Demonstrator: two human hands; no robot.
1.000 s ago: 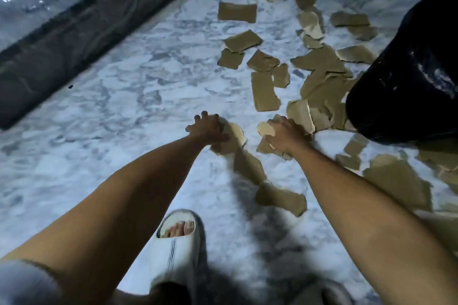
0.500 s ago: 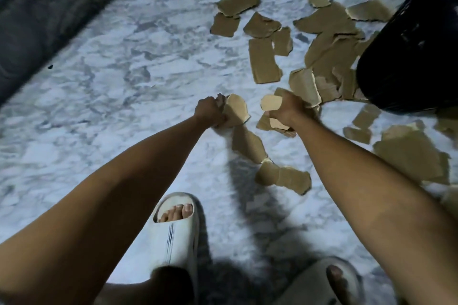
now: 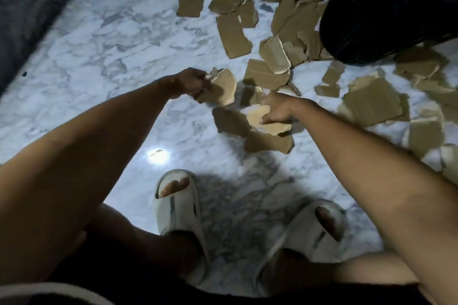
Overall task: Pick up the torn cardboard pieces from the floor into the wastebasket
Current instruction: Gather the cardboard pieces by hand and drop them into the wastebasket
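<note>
A: Now, the grips?
B: Left hand [image 3: 190, 83] pinches a cardboard piece [image 3: 223, 89]; right hand [image 3: 277, 109] clutches pale scraps [image 3: 260, 116]. Remaining pieces [image 3: 233, 34] litter the marble floor [image 3: 111, 52] beside the black wastebasket [image 3: 386, 10].

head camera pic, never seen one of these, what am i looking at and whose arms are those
The camera sits on a person's head and looks down, so the arms and the white slippers are the wearer's own. There is no machine here. The floor is pale marble, strewn with torn cardboard pieces. The black wastebasket at the upper right is where they go. The left hand grips one piece, and the right hand grips another piece.
</note>
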